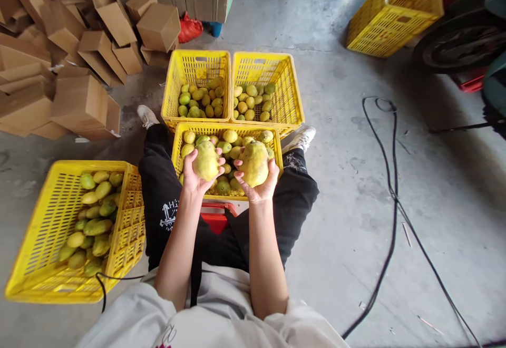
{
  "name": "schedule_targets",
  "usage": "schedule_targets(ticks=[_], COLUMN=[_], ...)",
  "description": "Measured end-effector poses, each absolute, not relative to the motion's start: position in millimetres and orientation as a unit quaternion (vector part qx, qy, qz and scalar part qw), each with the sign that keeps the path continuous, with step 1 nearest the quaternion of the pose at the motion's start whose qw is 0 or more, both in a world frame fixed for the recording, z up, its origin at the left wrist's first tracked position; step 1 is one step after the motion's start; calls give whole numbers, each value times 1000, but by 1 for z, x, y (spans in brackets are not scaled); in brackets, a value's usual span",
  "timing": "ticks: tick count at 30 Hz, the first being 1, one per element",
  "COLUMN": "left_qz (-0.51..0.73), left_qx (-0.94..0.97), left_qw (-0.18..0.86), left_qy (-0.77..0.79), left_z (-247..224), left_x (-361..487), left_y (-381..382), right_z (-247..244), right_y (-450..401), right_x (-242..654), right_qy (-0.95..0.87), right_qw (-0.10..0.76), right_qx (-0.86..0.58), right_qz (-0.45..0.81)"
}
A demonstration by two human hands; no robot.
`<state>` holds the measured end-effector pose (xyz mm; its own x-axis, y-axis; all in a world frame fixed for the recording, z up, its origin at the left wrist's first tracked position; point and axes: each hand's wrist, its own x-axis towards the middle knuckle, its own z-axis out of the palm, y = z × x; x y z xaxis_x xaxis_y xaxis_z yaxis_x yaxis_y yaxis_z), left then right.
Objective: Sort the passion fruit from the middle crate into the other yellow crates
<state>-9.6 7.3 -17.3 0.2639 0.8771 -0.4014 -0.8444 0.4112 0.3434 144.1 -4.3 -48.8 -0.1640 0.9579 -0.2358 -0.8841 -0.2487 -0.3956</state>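
Observation:
My left hand [196, 176] is wrapped round a yellow-green papaya [206, 161]. Another papaya [254, 164], yellow with a few brownish marks, rests in the grip of my right hand [263, 185]. Both fruits are held side by side, apart from each other, above the near yellow crate [227, 197] between my legs. Many yellow and green papayas [223, 187] lie in that crate, partly hidden by my hands. Beyond it stand two more yellow crates, the left one [169, 87] and the right one [294, 89], each with papayas at the bottom.
A yellow crate [43, 221] of longer papayas stands at my left. Cardboard boxes [81, 100] are piled at the upper left. Black cable [394, 195] lies on the floor at right, below another yellow crate [371, 26] and a vehicle wheel [450, 42].

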Motion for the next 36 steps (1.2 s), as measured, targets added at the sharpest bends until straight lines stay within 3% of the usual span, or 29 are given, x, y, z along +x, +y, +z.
schedule_targets(ticks=[7, 23, 36], left_qz=[540, 596, 576], left_qx=[14, -22, 10], left_qw=[800, 773, 788], left_qy=[262, 215, 219], left_z=[-17, -20, -21], left_x=[-7, -9, -3], left_y=[8, 5, 2], right_z=[-41, -52, -50], right_y=[-2, -2, -5], right_x=[138, 143, 140], right_qy=[-55, -51, -73], right_qw=[615, 610, 633], right_qx=[-249, -96, -108], right_qz=[746, 785, 763])
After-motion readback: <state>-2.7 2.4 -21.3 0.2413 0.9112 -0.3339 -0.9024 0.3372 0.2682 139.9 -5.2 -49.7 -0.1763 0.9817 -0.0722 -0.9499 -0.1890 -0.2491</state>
